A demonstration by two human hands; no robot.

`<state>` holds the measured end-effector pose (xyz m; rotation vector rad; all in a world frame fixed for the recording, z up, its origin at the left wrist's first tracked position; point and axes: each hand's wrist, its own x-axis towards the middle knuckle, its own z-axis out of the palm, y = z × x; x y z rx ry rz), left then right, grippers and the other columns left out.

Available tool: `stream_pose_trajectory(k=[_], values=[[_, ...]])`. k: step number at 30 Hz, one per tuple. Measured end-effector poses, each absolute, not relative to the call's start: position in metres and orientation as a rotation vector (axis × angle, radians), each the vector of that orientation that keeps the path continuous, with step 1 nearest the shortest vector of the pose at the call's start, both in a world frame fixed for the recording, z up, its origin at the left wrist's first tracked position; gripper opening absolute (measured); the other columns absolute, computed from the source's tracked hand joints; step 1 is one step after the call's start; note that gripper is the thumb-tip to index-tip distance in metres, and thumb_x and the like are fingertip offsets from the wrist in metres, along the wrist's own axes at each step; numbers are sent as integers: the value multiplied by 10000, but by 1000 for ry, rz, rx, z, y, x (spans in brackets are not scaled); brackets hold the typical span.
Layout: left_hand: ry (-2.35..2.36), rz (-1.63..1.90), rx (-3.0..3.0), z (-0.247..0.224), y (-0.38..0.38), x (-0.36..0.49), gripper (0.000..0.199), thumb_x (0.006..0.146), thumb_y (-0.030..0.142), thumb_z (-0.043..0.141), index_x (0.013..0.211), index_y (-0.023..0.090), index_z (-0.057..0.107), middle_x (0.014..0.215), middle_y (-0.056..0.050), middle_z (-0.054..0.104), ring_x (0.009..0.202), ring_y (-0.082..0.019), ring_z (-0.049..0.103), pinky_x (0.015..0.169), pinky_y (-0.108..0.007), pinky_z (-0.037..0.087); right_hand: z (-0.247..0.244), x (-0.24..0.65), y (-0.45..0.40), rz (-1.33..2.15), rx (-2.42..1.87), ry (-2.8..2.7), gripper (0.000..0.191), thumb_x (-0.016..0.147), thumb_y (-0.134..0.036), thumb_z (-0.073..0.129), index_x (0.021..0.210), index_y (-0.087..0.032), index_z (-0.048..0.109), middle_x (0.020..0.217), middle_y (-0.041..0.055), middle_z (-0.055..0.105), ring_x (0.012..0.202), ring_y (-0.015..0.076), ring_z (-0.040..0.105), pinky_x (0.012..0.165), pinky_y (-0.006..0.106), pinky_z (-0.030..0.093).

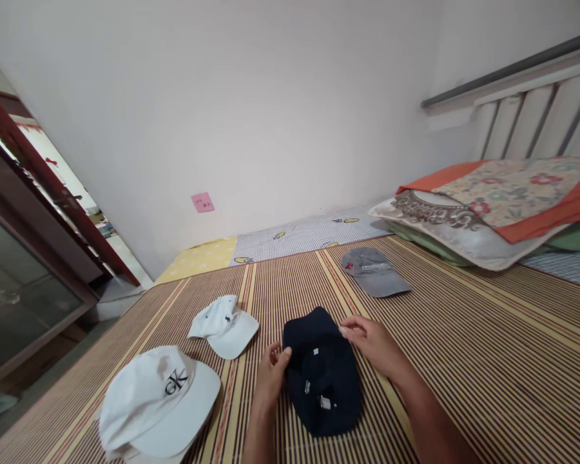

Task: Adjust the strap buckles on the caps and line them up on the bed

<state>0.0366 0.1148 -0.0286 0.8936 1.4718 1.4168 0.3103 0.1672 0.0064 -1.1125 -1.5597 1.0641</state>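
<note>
A navy baseball cap (pixel 319 380) lies on the striped mat in front of me, its inside facing up with small white labels showing. Its brim points away from me. My left hand (pixel 272 367) pinches the cap's left edge near the brim, thumb on top. At the right edge of the brim, my right hand (pixel 370 341) holds it between thumb and curled fingers. To the left are a small white cap (pixel 227 325) with a dark logo and a larger white cap (pixel 149 399) with black letters. A grey cap (pixel 373 270) sits farther back on the right.
The striped mat (pixel 444 361) covers the bed, with a checked sheet (pixel 299 229) along the wall. Pillows (pixel 444 222) under a floral cloth (pixel 517 187) are stacked at the right by the white headboard (pixel 536 116). A pink note (pixel 202 202) is on the wall.
</note>
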Motion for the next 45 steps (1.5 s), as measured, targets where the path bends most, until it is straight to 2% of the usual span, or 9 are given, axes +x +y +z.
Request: stream_pose_trajectory(k=[6,12,19,24,30,34,36,40,45], values=[[1330,1337,957,-24,131,44,296,531,353,895,721,157,782,723,-94,780,719,-269,715,716,-368,550,-15,306,176,1105,-1132,-1591,233,744,-320,708,939,-193,722,937,97,793,924,268,750,805,371,572],[1307,1441,831,-30,130,38,468,535,398,926,914,165,781,888,-102,817,883,-282,756,858,-379,558,-28,308,180,1131,-1185,-1630,276,703,-177,633,969,-185,707,918,78,787,824,212,741,735,318,562],[1257,1395,778,-18,111,34,637,617,501,918,1137,174,751,1067,-155,813,1021,-330,759,875,-407,575,-5,307,170,1023,-1249,-1683,245,788,-261,660,1016,-179,695,1066,125,759,981,274,737,876,399,561],[1447,1544,1126,11,102,29,539,698,540,849,1099,192,755,1204,-151,772,1169,-332,694,1010,-443,524,48,298,145,887,-1120,-1834,256,952,-359,574,1127,-212,689,1165,110,744,1084,253,710,948,386,531],[1468,1387,1324,35,88,21,524,793,587,731,1118,178,692,954,-95,779,739,-214,687,699,-356,571,83,282,127,925,-1160,-2183,133,914,-302,680,1022,-235,721,1037,57,768,983,234,708,840,342,503],[1551,1148,1516,34,82,20,411,872,425,623,1196,180,686,1012,-90,769,581,-154,567,579,-311,494,78,276,123,919,-1252,-2173,197,930,-327,685,1101,-236,721,1124,69,765,1059,244,697,900,362,487],[1622,1037,1614,32,79,24,387,881,292,561,1234,196,689,1085,-98,771,678,-186,638,663,-339,522,76,275,122,937,-1262,-2171,218,931,-310,685,1129,-225,718,1141,80,765,1072,246,697,916,365,489],[1692,889,1768,37,75,43,432,882,128,490,1263,188,685,1234,-127,749,1160,-268,681,1021,-421,495,79,276,120,964,-1259,-2178,242,916,-262,703,1151,-207,715,1163,90,768,1095,248,697,934,363,490],[1770,630,1888,45,74,65,502,885,35,438,1335,140,634,1364,-157,678,1265,-272,632,1096,-407,439,81,276,119,926,-1274,-2171,263,892,-257,720,1151,-216,728,1160,78,770,1105,252,690,935,358,484]])
